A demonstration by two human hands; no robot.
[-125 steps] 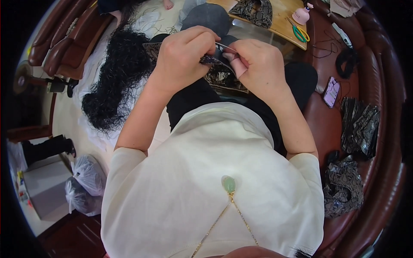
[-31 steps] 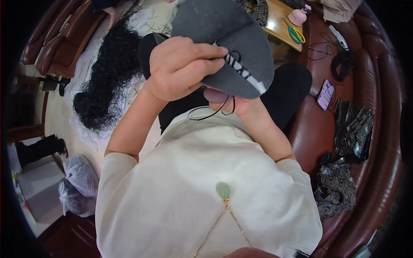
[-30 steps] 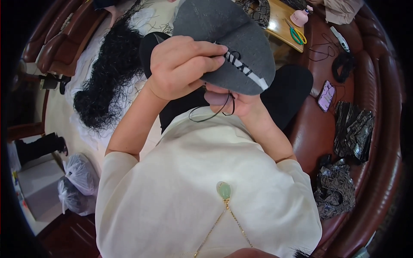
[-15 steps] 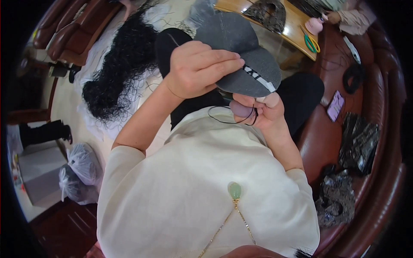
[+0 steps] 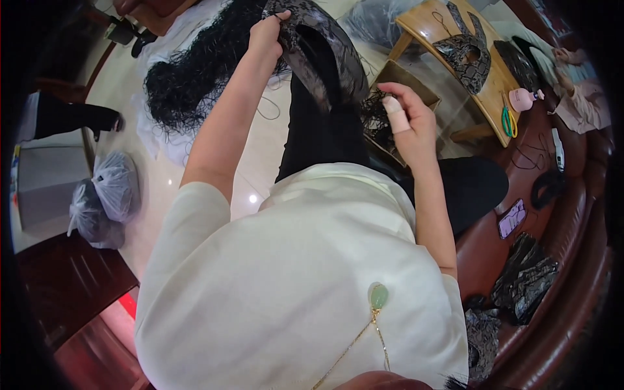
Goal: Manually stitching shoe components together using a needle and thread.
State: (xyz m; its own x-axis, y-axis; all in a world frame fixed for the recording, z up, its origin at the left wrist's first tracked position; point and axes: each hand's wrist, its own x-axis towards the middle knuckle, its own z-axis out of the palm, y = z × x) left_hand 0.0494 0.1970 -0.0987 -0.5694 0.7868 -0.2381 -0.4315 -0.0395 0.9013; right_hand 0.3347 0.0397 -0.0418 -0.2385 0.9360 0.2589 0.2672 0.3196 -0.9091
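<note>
I have the left hand (image 5: 265, 38) closed on the edge of a grey-black snakeskin-patterned piece (image 5: 348, 55), which hangs above the black-trousered left thigh (image 5: 318, 133) with its long dark opening turned up toward me. My two hands are apart; the right hand (image 5: 419, 127), its thumb covered by a pale wrap (image 5: 396, 117), sits just beside the piece without gripping it, and I cannot tell whether anything thin lies between thumb and forefinger. Beneath that hand I see an open box (image 5: 432, 107) with dark, tangled material inside. On the wooden table (image 5: 422, 29), a second patterned piece (image 5: 480, 68) reaches the long edge facing me, while scissors (image 5: 509, 121) with green and yellow handles lie at the corner nearest the sofa (image 5: 484, 263), close to a pink bottle (image 5: 520, 99). Along the sofa I have a white device (image 5: 558, 149), a black ring (image 5: 548, 188), a purple phone (image 5: 511, 219) near the front edge and shiny dark fabric (image 5: 525, 279). Off to my left, a black stringy heap (image 5: 195, 84) spreads over white cloth (image 5: 153, 140) on the floor (image 5: 250, 175).
</note>
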